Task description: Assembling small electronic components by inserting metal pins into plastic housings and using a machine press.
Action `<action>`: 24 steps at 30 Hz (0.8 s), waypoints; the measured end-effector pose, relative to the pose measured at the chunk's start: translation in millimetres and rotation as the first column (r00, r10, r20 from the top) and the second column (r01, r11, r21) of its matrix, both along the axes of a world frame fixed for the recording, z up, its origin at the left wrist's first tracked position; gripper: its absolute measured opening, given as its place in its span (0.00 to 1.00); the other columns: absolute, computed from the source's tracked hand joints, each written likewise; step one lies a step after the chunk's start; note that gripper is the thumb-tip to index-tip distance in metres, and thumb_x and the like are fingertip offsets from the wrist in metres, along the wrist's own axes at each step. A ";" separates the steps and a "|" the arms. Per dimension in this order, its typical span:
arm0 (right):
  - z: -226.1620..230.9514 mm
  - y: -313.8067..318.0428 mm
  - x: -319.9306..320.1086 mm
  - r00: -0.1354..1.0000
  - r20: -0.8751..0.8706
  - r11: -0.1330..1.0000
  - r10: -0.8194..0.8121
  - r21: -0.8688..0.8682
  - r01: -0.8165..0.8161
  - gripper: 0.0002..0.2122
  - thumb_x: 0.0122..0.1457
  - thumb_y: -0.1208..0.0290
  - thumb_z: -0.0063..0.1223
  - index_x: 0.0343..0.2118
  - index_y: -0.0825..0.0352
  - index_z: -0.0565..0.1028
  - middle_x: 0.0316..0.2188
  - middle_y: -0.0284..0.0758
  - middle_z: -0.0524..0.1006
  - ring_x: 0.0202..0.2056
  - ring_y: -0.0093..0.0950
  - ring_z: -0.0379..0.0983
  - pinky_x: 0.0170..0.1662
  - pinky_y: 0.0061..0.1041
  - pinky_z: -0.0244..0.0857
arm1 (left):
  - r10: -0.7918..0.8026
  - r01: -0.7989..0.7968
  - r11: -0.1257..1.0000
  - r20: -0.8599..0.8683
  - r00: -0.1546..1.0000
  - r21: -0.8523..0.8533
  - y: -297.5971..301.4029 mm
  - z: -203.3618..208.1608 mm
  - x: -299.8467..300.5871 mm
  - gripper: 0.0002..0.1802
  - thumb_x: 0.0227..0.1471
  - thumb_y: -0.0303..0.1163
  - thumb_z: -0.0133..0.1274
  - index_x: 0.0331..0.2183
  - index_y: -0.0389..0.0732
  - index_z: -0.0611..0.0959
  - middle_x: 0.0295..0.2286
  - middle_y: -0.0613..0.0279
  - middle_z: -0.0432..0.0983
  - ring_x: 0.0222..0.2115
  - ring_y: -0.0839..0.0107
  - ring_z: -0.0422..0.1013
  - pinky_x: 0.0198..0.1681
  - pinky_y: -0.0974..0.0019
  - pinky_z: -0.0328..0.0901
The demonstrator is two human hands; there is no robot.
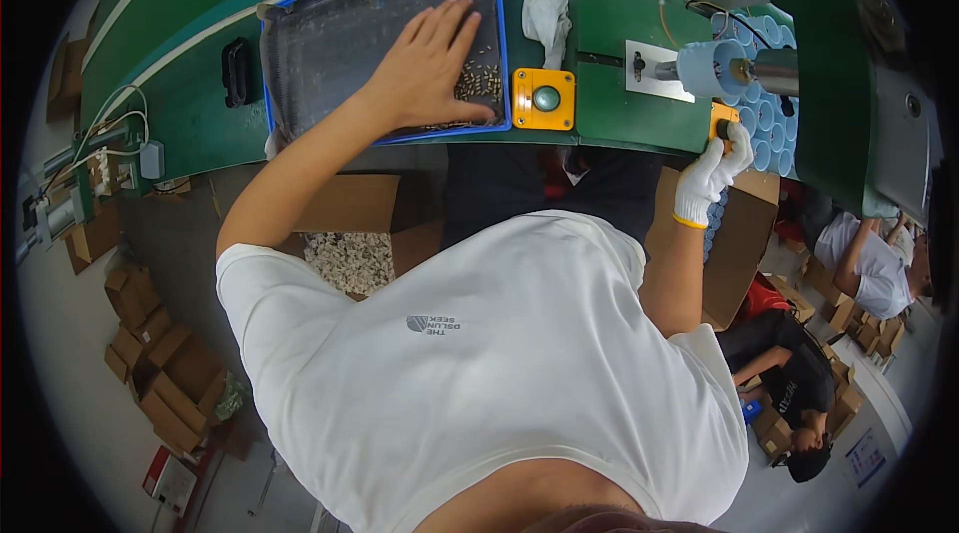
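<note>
My bare left hand (429, 63) is open over a blue-rimmed tray (375, 43) with a dark lining, its fingers spread. Small brass-coloured metal pieces (481, 83) lie loose beside and under its palm. My right hand (714, 173), in a white knit glove, is closed at a yellow push-button box (721, 119) on the bench's near edge, fingers round the black button. Above that hand, a light-blue plastic cup (705, 69) sits sideways between a metal fixture (644, 70) and a machine's steel rod (775, 72). What lies inside the cup is hidden.
A second yellow box with a green button (543, 99) stands between tray and machine; a white cloth (546, 8) lies behind it. Many light-blue cups (764, 118) are stacked at right. Open cartons (345, 198) stand below the bench. Other people (799, 373) work at far right.
</note>
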State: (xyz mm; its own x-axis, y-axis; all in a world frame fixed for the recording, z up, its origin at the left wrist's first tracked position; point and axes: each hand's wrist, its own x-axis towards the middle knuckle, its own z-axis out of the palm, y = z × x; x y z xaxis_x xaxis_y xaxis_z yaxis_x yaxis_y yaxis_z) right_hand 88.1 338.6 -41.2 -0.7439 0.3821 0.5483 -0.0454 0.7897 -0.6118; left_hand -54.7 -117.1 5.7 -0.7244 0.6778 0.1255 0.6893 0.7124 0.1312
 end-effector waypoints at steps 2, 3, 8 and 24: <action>-1.2 2.2 -1.0 1.000 -0.007 0.997 0.000 0.077 0.000 0.16 0.74 0.71 0.47 0.61 0.68 0.73 0.61 0.44 0.69 0.63 0.42 0.66 0.71 0.44 0.57 | -0.072 0.071 0.997 0.059 0.996 0.008 3.2 -6.2 4.7 0.65 0.53 0.72 0.63 0.71 0.27 0.67 0.73 0.36 0.57 0.75 0.44 0.54 0.78 0.45 0.48; -0.9 1.8 -1.6 1.000 -0.007 0.997 0.004 0.077 -0.004 0.16 0.74 0.71 0.47 0.61 0.68 0.73 0.61 0.44 0.69 0.63 0.42 0.66 0.71 0.44 0.57 | -0.068 0.067 0.998 0.059 0.996 0.008 1.0 -8.8 2.3 0.65 0.53 0.72 0.63 0.71 0.27 0.67 0.73 0.36 0.57 0.75 0.44 0.54 0.78 0.45 0.48; 0.6 1.0 -0.8 1.000 0.004 0.998 0.006 0.055 -0.006 0.16 0.74 0.71 0.47 0.61 0.69 0.73 0.61 0.44 0.69 0.64 0.41 0.65 0.71 0.44 0.57 | -0.027 0.027 0.999 -0.011 1.000 0.047 -23.3 -9.8 -15.7 0.62 0.60 0.73 0.56 0.72 0.30 0.65 0.75 0.41 0.54 0.76 0.45 0.52 0.79 0.45 0.48; -8.9 4.5 -3.7 0.999 -0.053 0.999 0.000 0.045 0.002 0.16 0.74 0.72 0.45 0.60 0.69 0.73 0.61 0.43 0.68 0.64 0.40 0.65 0.72 0.42 0.57 | -0.133 0.133 0.991 0.007 0.991 0.011 -35.5 -8.1 -17.4 0.64 0.57 0.73 0.58 0.73 0.28 0.63 0.76 0.44 0.53 0.77 0.49 0.51 0.80 0.48 0.48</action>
